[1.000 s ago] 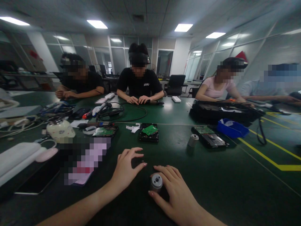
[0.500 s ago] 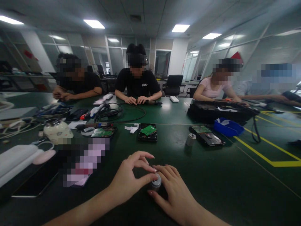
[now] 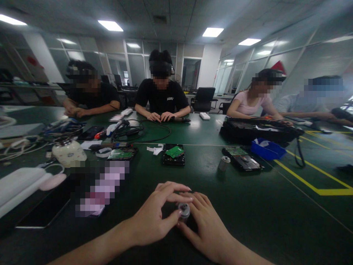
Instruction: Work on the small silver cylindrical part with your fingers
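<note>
A small silver metal cylinder (image 3: 184, 211) stands upright on the dark green table, with a dark centre on its top face. My right hand (image 3: 205, 222) is curled round its right side, the thumb in front and the fingers behind. From the left, my left hand (image 3: 162, 211) arches over it. Its thumb touches the left rim and its fingers bend round the far side of the top. Both hands partly hide the cylinder's sides. A second, similar metal cylinder (image 3: 224, 163) stands farther off to the right.
Hard drives with green circuit boards lie ahead: one in the middle (image 3: 173, 154), one at right (image 3: 244, 159). A blue tray (image 3: 268, 149) sits beyond. Left are a phone (image 3: 44, 208), a cream jar (image 3: 68, 152) and cables. Several people sit across the table (image 3: 198, 130).
My left thumb has moved from the top of the cylinder to its left rim. The left fingers have shifted right and lower over it. My right hand stays round the cylinder.
</note>
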Demonstrator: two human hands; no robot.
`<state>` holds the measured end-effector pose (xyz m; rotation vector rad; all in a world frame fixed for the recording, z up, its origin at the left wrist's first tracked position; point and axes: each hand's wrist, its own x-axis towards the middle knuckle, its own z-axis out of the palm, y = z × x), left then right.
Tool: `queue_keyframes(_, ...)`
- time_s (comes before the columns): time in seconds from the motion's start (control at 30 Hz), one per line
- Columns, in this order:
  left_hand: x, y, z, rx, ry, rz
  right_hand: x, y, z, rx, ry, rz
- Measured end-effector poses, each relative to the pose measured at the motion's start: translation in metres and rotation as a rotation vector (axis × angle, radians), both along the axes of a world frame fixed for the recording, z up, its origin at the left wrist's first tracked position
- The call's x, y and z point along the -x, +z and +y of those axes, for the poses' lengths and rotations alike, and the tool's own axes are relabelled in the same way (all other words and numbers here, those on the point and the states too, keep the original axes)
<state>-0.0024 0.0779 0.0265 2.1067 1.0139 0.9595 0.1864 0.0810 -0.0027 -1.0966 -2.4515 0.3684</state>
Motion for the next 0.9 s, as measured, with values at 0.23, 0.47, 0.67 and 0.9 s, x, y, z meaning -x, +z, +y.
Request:
queue_keyframes(0.23, -0.002, -0.002, 0.001, -0.011, 0.14, -0.008, 0.0, 0.001, 0.0, 0.019, 0.003, 0.005)
queue_keyframes(0.47, -0.003, -0.002, -0.001, 0.005, 0.096, 0.015, 0.001, -0.001, 0.001, 0.011, -0.002, 0.0)
queue_keyframes(0.67, -0.003, -0.004, -0.002, -0.022, 0.143, -0.022, 0.0, 0.001, 0.0, 0.01, -0.011, -0.016)
queue_keyframes(0.9, -0.006, -0.008, 0.003, -0.014, 0.188, -0.008, 0.0, 0.002, -0.001, 0.004, -0.02, -0.03)
